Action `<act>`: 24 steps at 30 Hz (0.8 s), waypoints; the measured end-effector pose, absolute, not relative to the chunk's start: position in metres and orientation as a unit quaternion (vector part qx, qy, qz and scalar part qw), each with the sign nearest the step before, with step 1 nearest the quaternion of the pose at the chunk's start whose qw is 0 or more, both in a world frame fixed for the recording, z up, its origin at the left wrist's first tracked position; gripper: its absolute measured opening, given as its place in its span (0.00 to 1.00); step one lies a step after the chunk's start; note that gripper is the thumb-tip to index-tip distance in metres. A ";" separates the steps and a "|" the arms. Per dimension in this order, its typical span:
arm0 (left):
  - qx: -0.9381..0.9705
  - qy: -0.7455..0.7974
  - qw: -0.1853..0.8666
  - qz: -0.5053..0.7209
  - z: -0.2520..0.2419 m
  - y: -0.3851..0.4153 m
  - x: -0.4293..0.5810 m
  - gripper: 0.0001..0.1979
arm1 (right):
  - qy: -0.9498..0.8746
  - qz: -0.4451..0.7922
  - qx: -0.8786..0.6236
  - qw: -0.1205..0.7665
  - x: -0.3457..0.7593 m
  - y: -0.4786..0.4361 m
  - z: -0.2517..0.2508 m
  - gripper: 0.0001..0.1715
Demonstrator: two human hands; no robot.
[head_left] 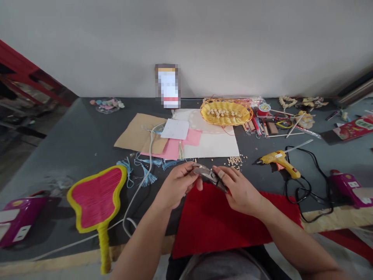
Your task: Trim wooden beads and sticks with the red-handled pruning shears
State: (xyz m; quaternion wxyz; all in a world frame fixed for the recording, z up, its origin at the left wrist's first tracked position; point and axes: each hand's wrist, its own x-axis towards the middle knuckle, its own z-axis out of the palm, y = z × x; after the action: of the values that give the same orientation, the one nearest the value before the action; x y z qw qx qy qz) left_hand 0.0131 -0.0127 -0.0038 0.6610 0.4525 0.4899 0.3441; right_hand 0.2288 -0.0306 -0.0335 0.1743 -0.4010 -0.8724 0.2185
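My right hand (243,190) is closed round a pair of dark metal pliers (208,174), its handles mostly hidden in my palm. The jaws point left toward my left hand (176,184), whose fingers are pinched together at the tip. A small pale piece (201,167) shows at the jaws, partly covered by my fingers, so what the left hand grips is unclear. Both hands are above the far edge of a red cloth (221,221). Just beyond them lies a pile of small pale pieces (234,161).
A yellow basket (226,118) holds pale bits. A glue gun (279,160) with a black cord lies right. Left are a pink and yellow fan (97,198), blue tassels (148,177) and a white cable (145,177). A phone (168,85) leans against the wall.
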 end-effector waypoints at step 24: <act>0.606 0.579 0.385 0.387 -0.012 -0.017 0.023 0.07 | -0.877 0.145 -0.432 0.155 0.229 -0.031 -0.041 0.19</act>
State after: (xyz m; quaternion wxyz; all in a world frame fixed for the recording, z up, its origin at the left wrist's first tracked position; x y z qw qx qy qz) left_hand 0.0227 -0.0169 -0.0122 0.3849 0.6062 0.5786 0.3868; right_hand 0.2290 -0.0313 -0.0407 0.1548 -0.4321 -0.8766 0.1448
